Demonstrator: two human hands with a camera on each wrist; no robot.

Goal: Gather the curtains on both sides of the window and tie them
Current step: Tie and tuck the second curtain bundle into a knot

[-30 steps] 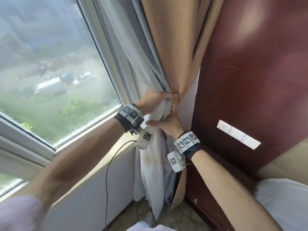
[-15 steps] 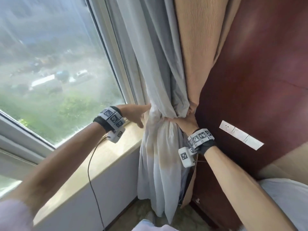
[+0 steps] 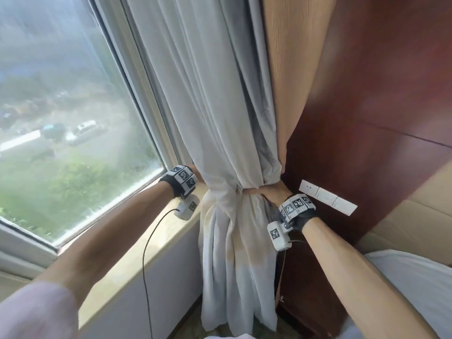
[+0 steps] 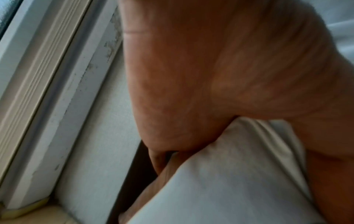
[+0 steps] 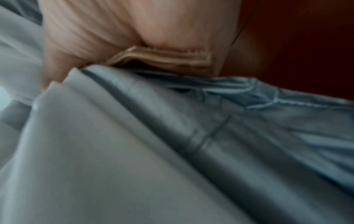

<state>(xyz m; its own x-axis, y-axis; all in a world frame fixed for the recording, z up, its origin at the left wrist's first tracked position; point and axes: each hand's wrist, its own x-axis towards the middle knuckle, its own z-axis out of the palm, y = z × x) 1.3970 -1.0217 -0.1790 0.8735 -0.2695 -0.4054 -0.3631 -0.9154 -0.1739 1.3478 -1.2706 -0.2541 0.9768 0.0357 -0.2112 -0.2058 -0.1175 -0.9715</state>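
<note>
The right hand (image 3: 274,192) cinches the curtain (image 3: 234,192); the left hand's (image 3: 195,173) grip is hidden behind. Keep the bunch tight while tying.

Pale pink short sleeves (image 3: 29,311), black wristbands (image 3: 171,184) with black-and-white marker cubes, white wrist cameras (image 3: 278,234), black cable (image 3: 146,253)

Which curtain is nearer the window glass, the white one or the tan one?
The white curtain. It hangs right beside the window frame, while the tan curtain hangs against the dark wood wall.

No readable text, only square coded markers on the wrist bands (image 3: 184,176), no brands or numbers
</note>
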